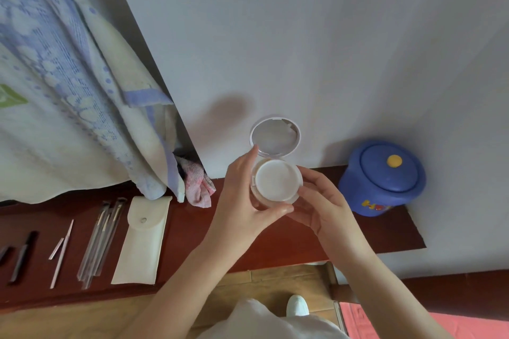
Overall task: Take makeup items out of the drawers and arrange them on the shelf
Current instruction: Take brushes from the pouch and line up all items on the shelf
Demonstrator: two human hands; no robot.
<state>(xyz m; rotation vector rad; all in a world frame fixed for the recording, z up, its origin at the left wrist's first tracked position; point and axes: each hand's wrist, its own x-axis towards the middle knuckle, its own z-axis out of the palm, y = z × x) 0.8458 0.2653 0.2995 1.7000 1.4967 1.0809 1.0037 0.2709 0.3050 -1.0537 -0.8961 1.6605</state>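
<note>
Over shelf (192, 231), left grip (245, 201), right grip (325, 209) holding compact (278, 180)

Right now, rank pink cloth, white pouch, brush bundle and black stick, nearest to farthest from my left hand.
1. pink cloth, just left of left hand
2. white pouch, farther left
3. brush bundle, beside pouch
4. black stick, far left

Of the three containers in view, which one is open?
The white compact, its mirrored lid flipped up; the blue jar is lidded, the pouch flap snapped shut.
</note>
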